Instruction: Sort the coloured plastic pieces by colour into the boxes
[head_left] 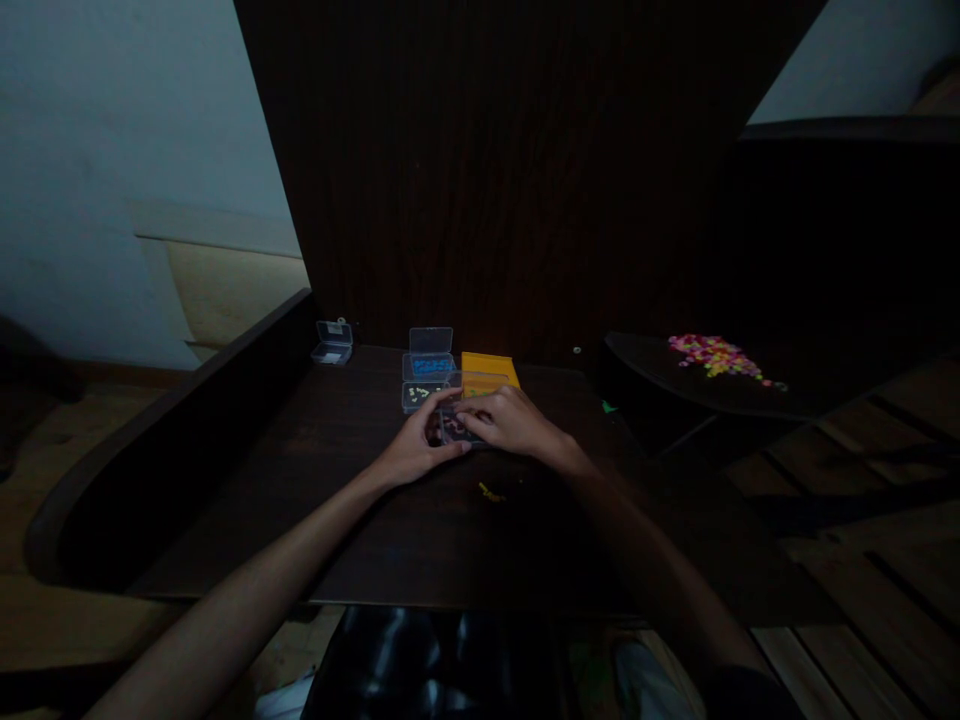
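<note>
My left hand (412,447) curls around the left side of a small clear plastic box (448,436), thumb along its near edge and fingers at the far side. Over the box is my right hand (510,420), its fingertips drawn together inside. Whether they pinch a piece is too dark to tell. Small pinkish pieces show in the box beneath the fingers. Just behind my hands sit an open clear box (406,407) with pale yellow pieces and another (431,340) with blue pieces. A yellow tray or box (487,362) stands beside them, partly hidden.
Small yellow pieces (491,492) lie on the dark wooden table (397,550) nearer to me. An open clear box (332,345) stands at the back left. Colourful beads (716,357) are heaped on a dark surface at the right. A raised wooden side (187,430) borders the left.
</note>
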